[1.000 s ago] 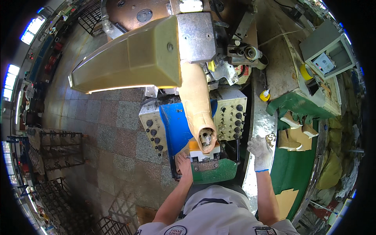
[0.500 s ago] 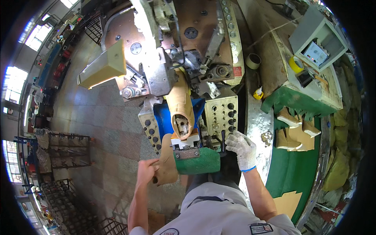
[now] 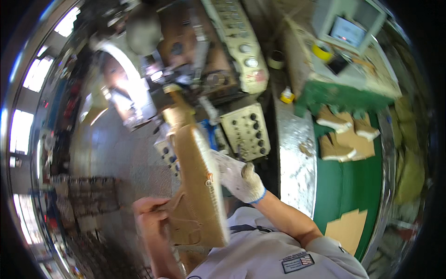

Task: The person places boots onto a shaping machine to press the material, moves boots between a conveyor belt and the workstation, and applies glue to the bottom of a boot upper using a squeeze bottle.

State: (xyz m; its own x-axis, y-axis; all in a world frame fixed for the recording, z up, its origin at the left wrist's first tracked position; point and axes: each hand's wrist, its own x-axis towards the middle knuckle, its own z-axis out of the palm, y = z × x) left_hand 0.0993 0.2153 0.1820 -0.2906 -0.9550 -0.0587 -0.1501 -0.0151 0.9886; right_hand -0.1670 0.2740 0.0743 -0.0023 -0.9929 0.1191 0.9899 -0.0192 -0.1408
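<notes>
A tan boot [image 3: 193, 186] fills the middle of the view, held up close to me, its pale sole side turned to the right. My left hand [image 3: 152, 216], bare, has its fingers curled at the boot's shaft on the lower left. On the other side, my right hand [image 3: 239, 179] in a white knitted glove presses against the sole side, with its fingertips partly hidden by the boot. Behind the boot's far end stands the machine's metal head [image 3: 158, 76], blurred. A blue machine part [image 3: 209, 132] shows just beyond the boot.
A control panel with black knobs [image 3: 246, 130] stands beyond my right hand. Several tan boots [image 3: 334, 146] lie on cardboard on a green surface [image 3: 339, 195] to the right. A bench with a grey cabinet [image 3: 320, 23] is at the far right. Racks [image 3: 88, 195] stand left.
The tan boot has come off the machine and up toward me. My right hand has left the lever's side and moved left onto the boot. The whole view has shifted and blurred.
</notes>
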